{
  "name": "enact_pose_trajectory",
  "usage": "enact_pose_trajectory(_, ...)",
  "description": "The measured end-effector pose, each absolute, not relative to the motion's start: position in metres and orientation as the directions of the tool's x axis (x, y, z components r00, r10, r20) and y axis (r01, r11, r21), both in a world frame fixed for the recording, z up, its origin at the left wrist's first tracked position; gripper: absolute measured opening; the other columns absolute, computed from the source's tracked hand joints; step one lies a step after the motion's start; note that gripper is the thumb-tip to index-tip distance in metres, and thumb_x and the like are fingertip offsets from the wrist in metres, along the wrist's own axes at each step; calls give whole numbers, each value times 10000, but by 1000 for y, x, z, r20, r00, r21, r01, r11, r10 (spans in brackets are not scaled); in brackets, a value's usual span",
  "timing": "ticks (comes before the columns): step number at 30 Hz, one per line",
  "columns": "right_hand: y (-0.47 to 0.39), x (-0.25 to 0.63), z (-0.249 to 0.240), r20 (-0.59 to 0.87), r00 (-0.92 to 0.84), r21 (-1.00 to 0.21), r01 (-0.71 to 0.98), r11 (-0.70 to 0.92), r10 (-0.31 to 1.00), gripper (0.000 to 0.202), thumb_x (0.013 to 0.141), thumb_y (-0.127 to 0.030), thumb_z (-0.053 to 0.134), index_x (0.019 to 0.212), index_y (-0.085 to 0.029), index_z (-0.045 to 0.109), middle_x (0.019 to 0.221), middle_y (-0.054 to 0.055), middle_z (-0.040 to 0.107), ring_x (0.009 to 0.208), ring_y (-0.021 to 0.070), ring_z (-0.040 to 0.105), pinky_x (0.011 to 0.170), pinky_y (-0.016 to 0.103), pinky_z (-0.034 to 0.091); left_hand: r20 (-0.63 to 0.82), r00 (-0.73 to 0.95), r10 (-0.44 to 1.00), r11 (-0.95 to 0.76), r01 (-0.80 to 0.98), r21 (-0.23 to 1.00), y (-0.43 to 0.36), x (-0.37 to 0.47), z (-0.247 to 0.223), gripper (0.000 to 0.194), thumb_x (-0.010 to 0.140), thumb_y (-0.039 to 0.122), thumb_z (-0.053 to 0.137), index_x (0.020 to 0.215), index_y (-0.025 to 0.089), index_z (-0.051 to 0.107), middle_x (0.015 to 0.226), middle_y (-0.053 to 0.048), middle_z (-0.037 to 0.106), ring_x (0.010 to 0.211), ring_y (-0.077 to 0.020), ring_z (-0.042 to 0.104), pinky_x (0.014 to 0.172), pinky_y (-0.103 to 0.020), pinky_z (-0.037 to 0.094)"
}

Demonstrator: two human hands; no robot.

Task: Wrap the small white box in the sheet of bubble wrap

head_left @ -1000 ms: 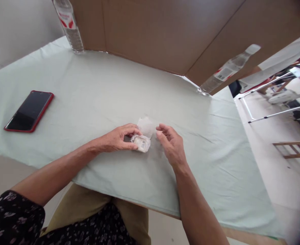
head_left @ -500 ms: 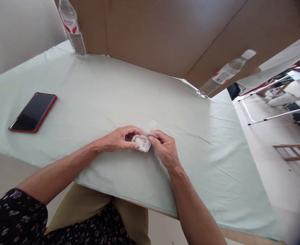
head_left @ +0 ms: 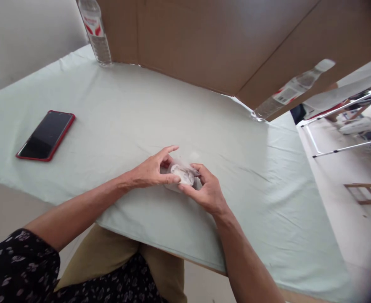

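A small packet (head_left: 183,174) in crumpled, whitish see-through plastic sits between my two hands, close to the near table edge. My left hand (head_left: 154,169) grips its left side, with the thumb on the near face and the index finger lifted free above it. On the other side my right hand (head_left: 206,188) holds the packet between thumb and fingers, with loose film bunched at its fingertips. What lies inside the plastic cannot be made out.
A phone with a red case (head_left: 46,135) lies at the left on the pale green tablecloth (head_left: 135,105). Cardboard panels (head_left: 188,46) stand along the back. One water bottle (head_left: 97,35) stands back left, another bottle (head_left: 291,92) back right. A metal frame (head_left: 333,150) is beyond the right edge.
The packet has turned, so its barcode face no longer shows and wrinkled film covers it. My left index finger has lifted off it. The view has shifted slightly.
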State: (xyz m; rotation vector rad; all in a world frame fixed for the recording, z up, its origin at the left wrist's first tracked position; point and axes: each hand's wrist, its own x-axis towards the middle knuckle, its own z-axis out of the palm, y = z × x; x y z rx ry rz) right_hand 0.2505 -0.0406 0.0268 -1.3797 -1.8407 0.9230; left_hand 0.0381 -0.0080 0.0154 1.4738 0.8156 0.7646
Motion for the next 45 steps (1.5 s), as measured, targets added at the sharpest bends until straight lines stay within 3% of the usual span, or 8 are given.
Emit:
enact_pose_trajectory(4, -40, 246, 31, -18, -269, -905, 414, 98, 963, 400, 695, -375, 778, 1032, -216, 632, 881, 19, 705, 752, 175, 646, 663, 282, 509, -129, 615, 778, 173, -11, 985, -10, 37, 23, 1085, 692, 348, 841, 1567, 207, 216, 1320, -163, 563, 1178, -292, 596, 990, -437, 476)
enact_pose_trajectory(8, -37, 248, 28, -72, -292, -924, 380, 47, 954, 404, 689, -385, 789, 1024, -208, 647, 879, 20, 702, 750, 170, 631, 661, 284, 504, -208, 628, 750, 285, -23, 958, -12, 38, 27, 1072, 704, 303, 832, 1571, 202, 210, 1402, -197, 535, 1229, -315, 591, 992, -436, 494)
enact_pose_trajectory(18, -36, 249, 26, -118, -241, -929, 371, -21, 963, 431, 718, -464, 759, 1043, -198, 660, 831, 18, 687, 698, 158, 598, 623, 282, 485, -202, 596, 778, 271, -28, 962, -10, 38, 24, 921, 777, 262, 761, 1548, 179, 264, 1371, -189, 581, 1161, -273, 642, 961, -403, 512)
enact_pose_trajectory(26, -35, 252, 18, -39, -149, -922, 387, 22, 988, 674, 686, -518, 781, 1252, -197, 603, 885, 34, 670, 702, 155, 564, 667, 319, 525, -180, 584, 792, 250, -40, 968, -9, 40, 24, 888, 774, 270, 761, 1526, 174, 300, 1301, -175, 624, 1129, -266, 653, 936, -400, 515)
enact_pose_trajectory(33, -35, 252, 15, 9, -132, -924, 379, 59, 991, 661, 695, -502, 787, 1267, -220, 613, 1059, 70, 678, 779, 164, 583, 777, 356, 537, -156, 579, 800, 242, -73, 967, -9, 41, 21, 886, 769, 260, 756, 1520, 165, 296, 1330, -179, 613, 1186, -274, 631, 971, -399, 499)
enact_pose_trajectory(41, -36, 252, 14, 7, -117, -922, 385, 52, 993, 663, 715, -490, 776, 1288, -208, 597, 1075, 75, 685, 794, 168, 591, 782, 362, 531, -136, 565, 814, 224, -89, 971, -9, 41, 22, 899, 738, 263, 763, 1511, 158, 317, 1286, -181, 628, 1180, -288, 626, 980, -430, 491)
enact_pose_trajectory(45, -34, 254, 13, 17, -112, -957, 284, 48, 994, 593, 772, -498, 729, 1274, -213, 597, 1115, 90, 689, 922, 203, 642, 845, 381, 529, -153, 554, 818, 228, -67, 971, -10, 41, 24, 897, 726, 250, 756, 1508, 160, 326, 1269, -175, 629, 1150, -290, 637, 940, -427, 511)
